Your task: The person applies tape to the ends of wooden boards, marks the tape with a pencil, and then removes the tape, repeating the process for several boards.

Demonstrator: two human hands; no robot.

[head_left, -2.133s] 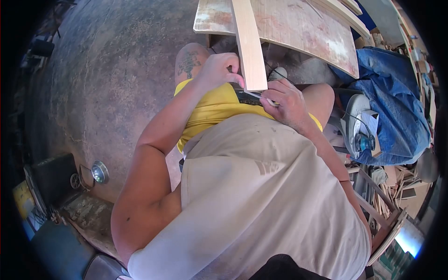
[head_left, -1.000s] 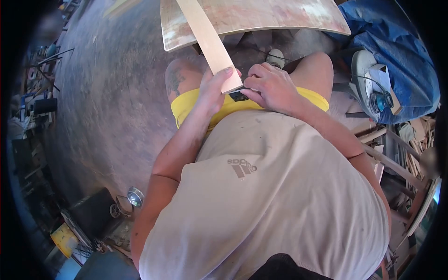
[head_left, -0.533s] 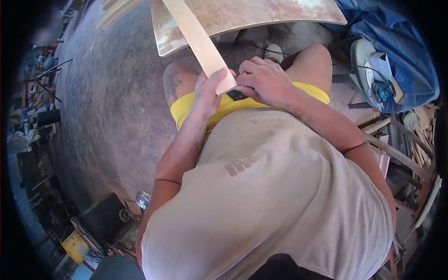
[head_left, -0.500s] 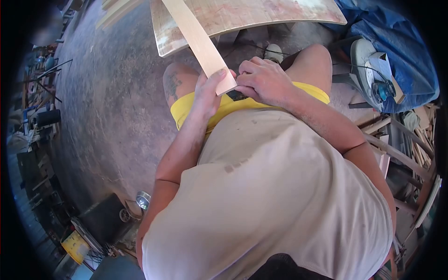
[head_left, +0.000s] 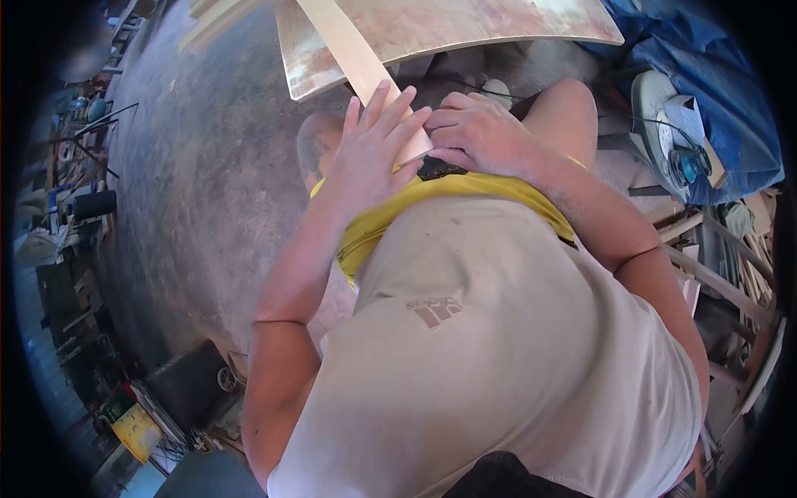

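A long, pale wooden strip slants from the board down to my lap, its near end close to my yellow shorts. My left hand lies across the strip near that end, fingers spread and stretched out on its upper face. At the strip's right edge, my right hand is closed with curled fingers, gripping the edge. Its fingertips are partly hidden. Under the strip's far part is a wide, curved-edged wooden board with a stained surface.
More pale strips lie at the upper left. To the right, a chair holds a corded power tool beside a blue tarp. Wooden frames and offcuts fill the right side; a yellow container is at lower left.
My left hand has let go of its grip around the strip's left edge and now lies spread on top. The strip's near end and my right hand have shifted slightly right and up.
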